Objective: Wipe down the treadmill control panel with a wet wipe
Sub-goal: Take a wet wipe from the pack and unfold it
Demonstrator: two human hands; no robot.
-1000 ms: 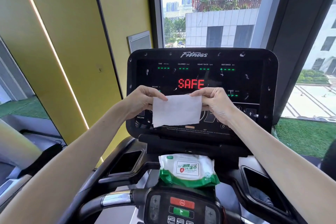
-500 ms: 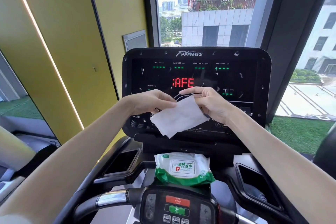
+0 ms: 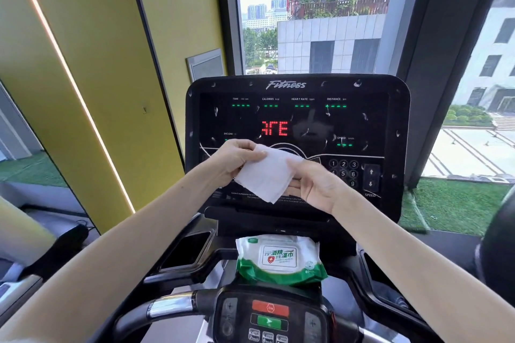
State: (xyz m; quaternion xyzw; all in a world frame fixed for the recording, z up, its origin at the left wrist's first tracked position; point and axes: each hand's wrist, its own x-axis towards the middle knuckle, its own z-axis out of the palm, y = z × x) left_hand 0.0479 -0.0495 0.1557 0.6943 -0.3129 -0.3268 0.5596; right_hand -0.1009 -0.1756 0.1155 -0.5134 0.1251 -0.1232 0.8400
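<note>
Right then, the wet wipe (image 3: 267, 174) was white, folded over and slightly crumpled, held up just in front of the lower half of the control panel (image 3: 390, 125), with the left hand (image 3: 237, 160) pinching its upper left corner and the right hand (image 3: 312, 185) gripping its right edge from beneath. Below the control panel sat a green-and-white wipes pack (image 3: 278, 259), and beside the panel were a yellow wall (image 3: 92, 64) and a window (image 3: 320, 14) showing buildings.

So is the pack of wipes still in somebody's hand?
No, the pack of wipes lies on the treadmill's ledge while both hands, left and right, hold one white wipe.
</note>
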